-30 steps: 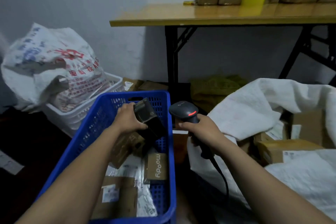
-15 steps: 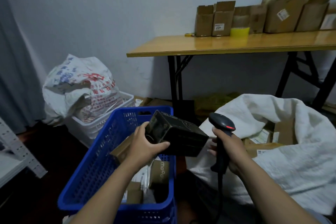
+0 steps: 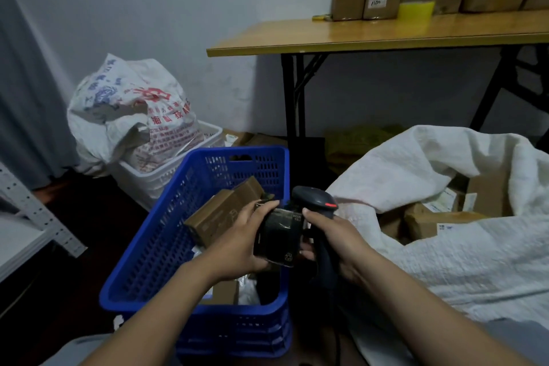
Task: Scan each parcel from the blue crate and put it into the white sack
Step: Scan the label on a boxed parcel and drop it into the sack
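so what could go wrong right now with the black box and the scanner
The scanner sits right up against the black box, so it may be too close or off the label to read. The left hand grips the box by one side over the blue crate; a slip could drop it back among the parcels there. The right hand holds the scanner, so it can hardly help.

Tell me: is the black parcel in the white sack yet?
No, the left hand grips the black parcel over the blue crate, beside the scanner.
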